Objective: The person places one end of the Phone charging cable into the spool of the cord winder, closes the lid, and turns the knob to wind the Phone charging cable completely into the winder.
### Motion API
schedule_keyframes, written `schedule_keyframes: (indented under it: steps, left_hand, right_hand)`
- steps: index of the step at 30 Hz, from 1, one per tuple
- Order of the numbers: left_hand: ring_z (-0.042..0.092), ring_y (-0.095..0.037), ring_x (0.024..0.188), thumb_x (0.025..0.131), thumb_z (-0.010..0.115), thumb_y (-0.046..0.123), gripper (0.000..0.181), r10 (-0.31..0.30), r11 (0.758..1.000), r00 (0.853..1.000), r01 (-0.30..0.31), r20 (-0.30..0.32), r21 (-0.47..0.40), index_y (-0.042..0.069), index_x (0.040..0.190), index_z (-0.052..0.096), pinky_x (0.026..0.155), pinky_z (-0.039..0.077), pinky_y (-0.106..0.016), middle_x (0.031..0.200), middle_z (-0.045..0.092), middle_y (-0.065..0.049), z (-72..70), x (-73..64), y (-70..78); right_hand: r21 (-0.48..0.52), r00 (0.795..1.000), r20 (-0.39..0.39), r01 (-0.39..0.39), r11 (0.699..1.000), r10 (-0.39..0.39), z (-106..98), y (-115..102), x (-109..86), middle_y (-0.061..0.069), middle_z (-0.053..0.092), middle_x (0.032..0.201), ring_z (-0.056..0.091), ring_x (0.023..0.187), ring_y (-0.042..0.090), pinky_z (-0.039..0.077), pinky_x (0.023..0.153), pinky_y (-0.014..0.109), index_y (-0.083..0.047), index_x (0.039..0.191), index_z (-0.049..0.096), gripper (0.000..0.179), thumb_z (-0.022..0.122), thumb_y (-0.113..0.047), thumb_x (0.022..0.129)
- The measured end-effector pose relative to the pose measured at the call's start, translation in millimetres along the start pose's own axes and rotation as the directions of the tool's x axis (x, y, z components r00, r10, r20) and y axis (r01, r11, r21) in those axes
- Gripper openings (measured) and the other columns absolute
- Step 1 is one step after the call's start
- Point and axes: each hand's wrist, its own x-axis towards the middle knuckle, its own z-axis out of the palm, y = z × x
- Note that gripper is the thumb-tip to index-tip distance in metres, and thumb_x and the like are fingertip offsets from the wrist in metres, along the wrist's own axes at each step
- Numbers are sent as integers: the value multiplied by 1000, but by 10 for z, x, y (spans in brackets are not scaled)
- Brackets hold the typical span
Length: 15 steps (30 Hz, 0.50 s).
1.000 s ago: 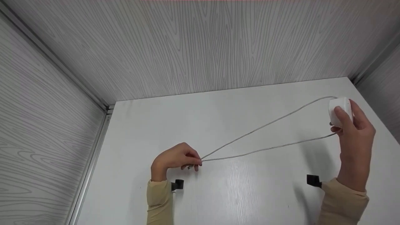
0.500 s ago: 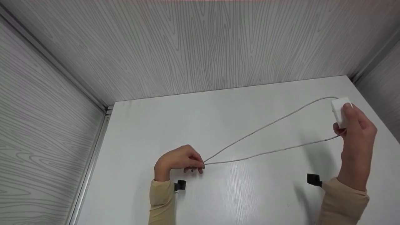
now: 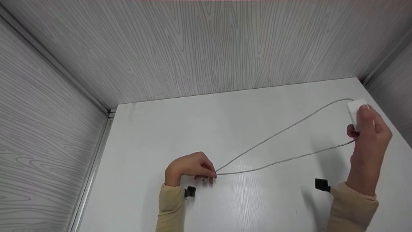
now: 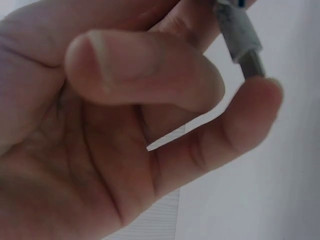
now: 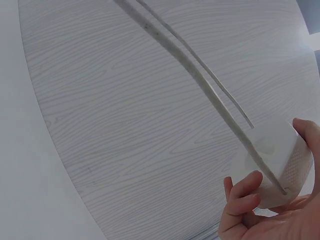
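Observation:
My right hand (image 3: 370, 133) grips a white block with rounded edges, resembling a power adapter (image 3: 354, 109), raised over the right side of the table. A thin pale grey cable (image 3: 264, 140) stretches from it to my left hand (image 3: 192, 166) in two strands. There the thumb and fingers pinch both strands together. A grey plug with a metal tip (image 4: 239, 32) shows near the left fingertips in the left wrist view. One strand meets the block's edge in the right wrist view; the other strand's course behind the block is hidden.
The white table (image 3: 154, 129) ends at a wood-grain panel (image 3: 206, 48) at the back. Another panel (image 3: 45, 129) stands on the left, with a metal rail along its foot. Small black camera mounts (image 3: 190, 192) sit at both wrists.
My left hand has shifted right and slightly nearer the front, still pinching the cable. The right hand has moved a little right, and the block has turned in its grip.

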Motion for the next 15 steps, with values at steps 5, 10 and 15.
schedule_keyframes:
  steps: [5,10,15]
  left_hand:
    - [51,-8,56,101,71,18,17,-44,999,997,45,-60,16,7,98,83,56,42,-22,85,79,-9,-17,-21,-41]
    - [51,-10,58,101,68,16,17,-117,993,979,121,-170,16,6,97,81,57,43,-24,82,75,-7,-81,-131,-113]
    - [52,-10,59,101,69,15,17,-161,986,949,164,-271,-9,5,97,82,58,44,-24,83,76,-10,-130,-219,-174]
  right_hand:
    - [-34,995,104,3,999,1,35,23,-8,6,61,114,54,77,20,48,68,21,-10,138,68,43,74,-26,99]
    - [-221,966,258,35,975,24,126,63,-22,-2,62,124,64,87,15,54,72,14,-13,151,58,56,75,-25,99]
    - [-267,912,403,39,963,75,226,161,-38,-4,60,125,69,91,11,56,78,14,-11,155,50,58,66,-34,105]
